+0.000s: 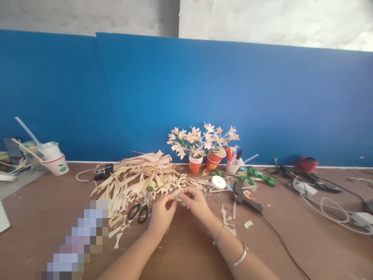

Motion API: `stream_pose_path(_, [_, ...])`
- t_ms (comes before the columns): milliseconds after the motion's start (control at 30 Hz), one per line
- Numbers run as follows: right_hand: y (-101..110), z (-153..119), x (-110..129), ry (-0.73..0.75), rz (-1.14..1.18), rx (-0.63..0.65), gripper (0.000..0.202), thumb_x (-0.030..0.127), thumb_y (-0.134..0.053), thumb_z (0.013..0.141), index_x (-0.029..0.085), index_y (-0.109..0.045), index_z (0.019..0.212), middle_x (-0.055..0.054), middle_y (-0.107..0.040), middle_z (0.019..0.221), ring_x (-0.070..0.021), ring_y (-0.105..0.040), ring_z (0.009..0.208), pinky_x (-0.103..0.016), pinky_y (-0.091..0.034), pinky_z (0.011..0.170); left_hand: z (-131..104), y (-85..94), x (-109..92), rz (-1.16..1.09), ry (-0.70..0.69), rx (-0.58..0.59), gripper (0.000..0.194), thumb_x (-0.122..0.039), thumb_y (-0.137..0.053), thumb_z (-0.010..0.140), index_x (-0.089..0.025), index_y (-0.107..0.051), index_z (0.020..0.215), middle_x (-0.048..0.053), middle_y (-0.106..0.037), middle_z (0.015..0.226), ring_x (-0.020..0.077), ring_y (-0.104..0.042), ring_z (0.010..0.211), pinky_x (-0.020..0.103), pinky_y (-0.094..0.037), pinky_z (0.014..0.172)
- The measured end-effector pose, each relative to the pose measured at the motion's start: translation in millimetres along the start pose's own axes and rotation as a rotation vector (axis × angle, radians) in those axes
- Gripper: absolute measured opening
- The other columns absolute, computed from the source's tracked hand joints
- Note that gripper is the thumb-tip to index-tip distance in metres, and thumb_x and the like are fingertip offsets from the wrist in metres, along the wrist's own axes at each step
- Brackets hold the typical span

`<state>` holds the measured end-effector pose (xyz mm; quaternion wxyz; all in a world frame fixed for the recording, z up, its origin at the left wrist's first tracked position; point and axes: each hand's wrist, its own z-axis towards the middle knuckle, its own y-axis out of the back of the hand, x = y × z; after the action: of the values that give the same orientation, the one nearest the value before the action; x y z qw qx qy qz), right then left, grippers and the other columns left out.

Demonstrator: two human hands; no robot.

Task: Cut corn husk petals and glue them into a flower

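My left hand [163,212] and my right hand [194,201] meet at the middle of the table, fingertips pinched together on a small pale piece [177,195], mostly hidden by the fingers. Just left of my left hand lie black-handled scissors [142,208], with a small green roll [152,185] at their tips. A heap of dry, pale husk strips [128,186] spreads behind and to the left. Beyond my right hand are a white tape roll [218,182] and a black glue gun [244,198].
Pale flowers [192,136] stand in a red cup [195,165] and another red cup [215,160] by the blue partition [204,85]. Green ribbon [256,175], cables [326,210] and scraps lie right. A white cup [58,165] stands far left. A blurred patch covers the lower left.
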<state>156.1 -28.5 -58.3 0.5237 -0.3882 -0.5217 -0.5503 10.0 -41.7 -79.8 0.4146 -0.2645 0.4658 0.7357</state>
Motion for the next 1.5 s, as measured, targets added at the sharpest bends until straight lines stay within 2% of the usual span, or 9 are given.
stream_pose_path(433, [0, 1, -3, -0.042, 0.07, -0.012, 0.018, 0.034, -0.062, 0.072, 0.016, -0.06, 0.073, 0.001, -0.057, 0.064, -0.0094, -0.048, 0.053, -0.021, -0.039, 0.048, -1, 1.1, 0, -0.018, 0.021, 0.025, 0.013, -0.022, -0.053, 0.075, -0.018, -0.065, 0.073, 0.001, -0.067, 0.063, 0.0149, -0.06, 0.056, 0.025, -0.047, 0.057])
stream_pose_path(567, [-1, 1, -4, -0.052, 0.056, 0.006, 0.02, 0.032, -0.062, 0.072, 0.016, -0.061, 0.082, 0.0, -0.059, 0.07, -0.0099, -0.049, 0.057, -0.022, -0.039, 0.051, 0, 2.0, -2, -0.001, 0.016, -0.006, 0.012, -0.023, -0.054, 0.075, -0.018, -0.065, 0.071, 0.001, -0.067, 0.063, 0.0159, -0.06, 0.057, 0.026, -0.048, 0.059])
stream_pose_path(733, [-3, 2, -8, -0.084, 0.145, 0.03, 0.028, 0.025, -0.065, 0.065, 0.017, -0.058, 0.091, 0.005, -0.054, 0.062, -0.009, -0.047, 0.054, -0.022, -0.037, 0.054, 0, 2.2, -1, -0.001, 0.033, 0.004, 0.013, -0.023, -0.053, 0.075, -0.019, -0.064, 0.069, 0.001, -0.067, 0.064, 0.0166, -0.061, 0.059, 0.027, -0.047, 0.061])
stream_pose_path(1067, [-2, 3, -10, -0.075, 0.175, 0.046, 0.026, 0.022, -0.061, 0.065, 0.017, -0.056, 0.09, 0.004, -0.054, 0.065, -0.009, -0.046, 0.055, -0.022, -0.035, 0.054, 0, 0.5, 2, -0.109, 0.103, 0.094, 0.014, -0.025, -0.054, 0.074, -0.018, -0.065, 0.07, 0.001, -0.067, 0.065, 0.0154, -0.059, 0.058, 0.024, -0.045, 0.058])
stream_pose_path(1500, [-2, 5, -12, -0.076, 0.195, 0.043, 0.026, 0.021, -0.061, 0.063, 0.017, -0.058, 0.088, 0.005, -0.052, 0.063, -0.0084, -0.045, 0.054, -0.022, -0.034, 0.053, 2, -0.1, 2, -0.148, 0.132, 0.114, 0.014, -0.026, -0.055, 0.073, -0.018, -0.066, 0.068, 0.001, -0.066, 0.063, 0.0151, -0.057, 0.057, 0.024, -0.044, 0.057])
